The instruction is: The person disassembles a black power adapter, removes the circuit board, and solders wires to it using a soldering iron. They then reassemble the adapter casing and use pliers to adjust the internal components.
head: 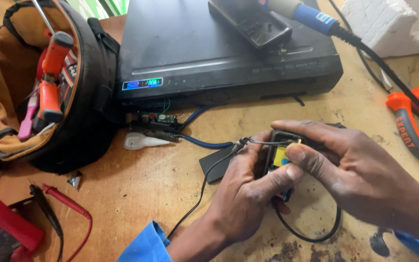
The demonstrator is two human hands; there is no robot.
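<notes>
My left hand [250, 191] and my right hand [345, 162] together hold a small black power adapter [280, 145] with its case open, showing a yellow part inside. Left fingers wrap it from below. My right fingers press on its top and on the yellow part. A thin black cable [204, 187] runs from the adapter's top left down toward my blue sleeve, and another loop of it curls under my right wrist. A flat black cover piece [212, 167] lies on the wooden table [146, 184] just left of my hands.
A black disc player [209, 43] with a lit display sits behind, a soldering iron [311, 14] and a dark device on top. A tool bag [35, 82] holds orange-handled tools at left. Red multimeter [1, 228] with probes lower left, orange pliers [410, 123] right, white foam top right.
</notes>
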